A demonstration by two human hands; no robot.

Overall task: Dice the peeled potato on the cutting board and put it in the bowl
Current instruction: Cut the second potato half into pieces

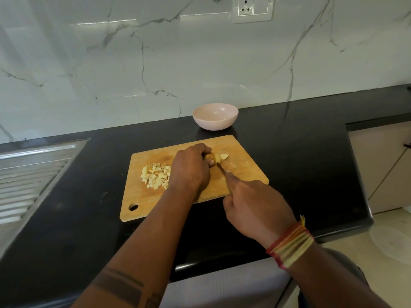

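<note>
Head-camera view: a person's left hand (pixel 191 167) curls over the remaining piece of peeled pale-yellow potato (pixel 210 157) near the middle of the rectangular light-wood cutting board (pixel 242 167), fingers bent round it and hiding most of it. The right hand (pixel 253 205), fingers wrapped round a handle that cannot be seen, holds a narrow steel-bladed knife (pixel 222 168) with its forefinger stretched along the spine; the blade meets the potato just right of the left fingertips. One cut slice (pixel 224 156) lies flat just beside the potato, on its right. A loose heap of small pale potato cubes (pixel 156 175) sits on the board's left half, partly covered by the left wrist. The board, scuffed and dusted with starch, has a round hanging hole (pixel 133 206) at its near-left corner and lies on a glossy black stone countertop (pixel 300 156). Behind the board, near but apart from it, stands a smooth round pale-pink bowl (pixel 215 116), close to the white grey-veined marble backsplash (pixel 155 63). A ribbed steel draining surface (pixel 33 170) lies at far left, a white wall socket (pixel 251 10) above. Red and yellow threads (pixel 291 245) wrap the right wrist.
</note>
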